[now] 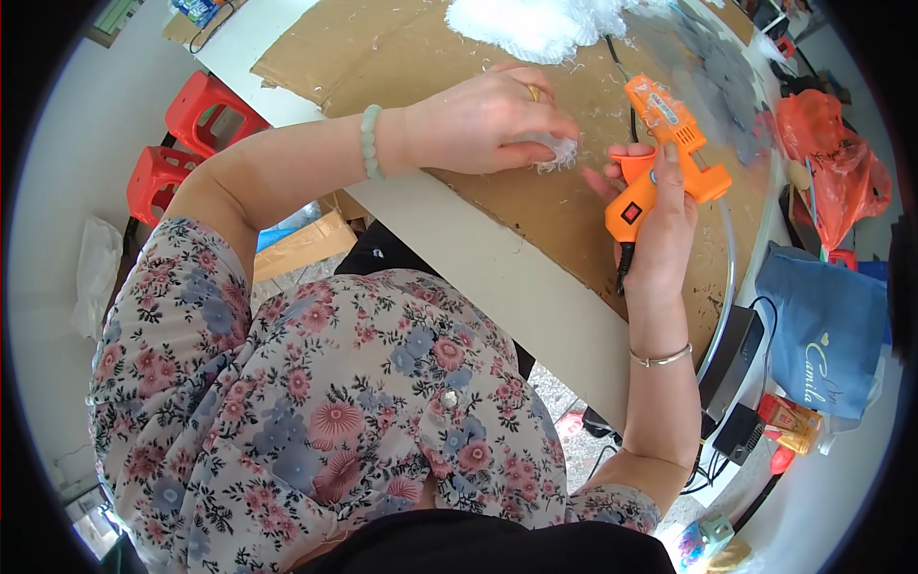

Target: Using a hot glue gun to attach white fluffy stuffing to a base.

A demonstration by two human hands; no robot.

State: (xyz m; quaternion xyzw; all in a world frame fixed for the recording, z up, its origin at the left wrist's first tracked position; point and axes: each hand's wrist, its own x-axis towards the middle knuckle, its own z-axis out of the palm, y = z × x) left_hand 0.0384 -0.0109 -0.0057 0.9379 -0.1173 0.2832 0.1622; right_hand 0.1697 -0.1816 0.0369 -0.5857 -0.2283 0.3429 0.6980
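My left hand [502,117] is closed, thumb and fingers pinching a small tuft of white fluffy material [564,155] over the brown cardboard [469,196]. An orange hot glue gun [631,212] is in my right hand [666,228], its fingers wrapped round the handle. White strands cling to the front of the gun, and a black cord leaves the handle's end. The tuft and the gun are apart, with a small gap between my hands. At the far edge lies a heap of white fluffy material [535,27], with loose threads scattered nearby.
Grey pieces [722,72] lie at the far right of the table. Beyond its right side are a red plastic bag [832,158], a blue bag [822,325] and a black adapter [739,432] with cables. Red stools [212,113] stand at the left.
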